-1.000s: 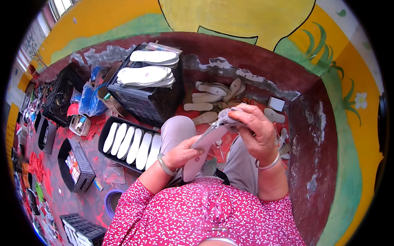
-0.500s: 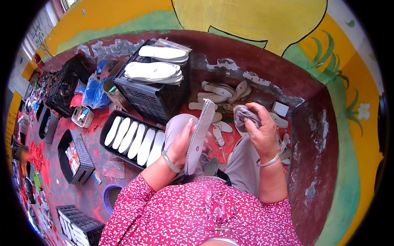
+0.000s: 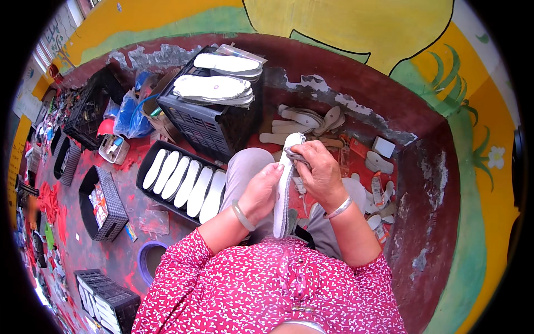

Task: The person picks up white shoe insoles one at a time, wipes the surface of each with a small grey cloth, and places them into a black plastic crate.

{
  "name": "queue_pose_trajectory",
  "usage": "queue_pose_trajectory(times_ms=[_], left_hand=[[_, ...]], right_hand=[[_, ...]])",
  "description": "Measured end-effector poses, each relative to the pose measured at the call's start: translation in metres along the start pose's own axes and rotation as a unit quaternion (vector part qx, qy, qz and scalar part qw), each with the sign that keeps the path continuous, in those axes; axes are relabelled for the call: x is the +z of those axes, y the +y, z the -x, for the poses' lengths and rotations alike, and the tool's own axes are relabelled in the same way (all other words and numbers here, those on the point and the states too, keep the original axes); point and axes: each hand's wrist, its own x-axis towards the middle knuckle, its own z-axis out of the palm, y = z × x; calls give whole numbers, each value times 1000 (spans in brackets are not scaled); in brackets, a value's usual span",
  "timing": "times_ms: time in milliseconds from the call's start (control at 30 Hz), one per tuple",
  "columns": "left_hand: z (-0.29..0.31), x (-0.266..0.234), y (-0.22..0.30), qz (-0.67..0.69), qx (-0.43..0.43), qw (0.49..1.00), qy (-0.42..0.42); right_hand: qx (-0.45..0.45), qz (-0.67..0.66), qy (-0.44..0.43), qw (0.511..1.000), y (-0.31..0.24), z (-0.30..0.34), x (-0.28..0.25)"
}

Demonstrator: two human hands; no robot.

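A pale shoe insole (image 3: 282,195) stands nearly upright above my lap, turned partly edge-on. My left hand (image 3: 260,192) is closed round its left side, thumb against the face. At the upper part of the insole, my right hand (image 3: 320,171) presses a bunched grey-brown cloth (image 3: 296,157) against it, fingers curled over the cloth. Left of my knee, a black basket (image 3: 146,188) holds a row of several white insoles (image 3: 177,174). Beyond it, stacks of white insoles (image 3: 214,89) lie on an upturned black crate (image 3: 194,131).
Loose insoles (image 3: 303,118) and a small white box (image 3: 383,146) lie on the floor by the wall at the right. Checkered baskets (image 3: 114,214), a purple-rimmed tub (image 3: 146,261) and a black crate (image 3: 114,295) stand at the left.
My right hand has moved left with the cloth, from apart to touching the insole's upper end. The insole has turned to a more upright angle in my left hand.
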Motion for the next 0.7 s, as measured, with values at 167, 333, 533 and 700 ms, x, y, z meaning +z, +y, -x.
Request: queue_pose_trajectory(times_ms=[167, 333, 533, 700], left_hand=[[-14, -20, -9, 18, 36, 999, -1], [-16, -8, 8, 38, 81, 994, 62], [-12, 13, 45, 45, 114, 991, 60], [-8, 4, 9, -12, 77, 997, -21]], right_hand=[[30, -93, -68, 993, -15, 10, -1], [-15, -100, -118, 988, -43, 18, -9], [-91, -42, -110, 989, -62, 38, -9], [-78, 9, 16, 997, -49, 26, -5]])
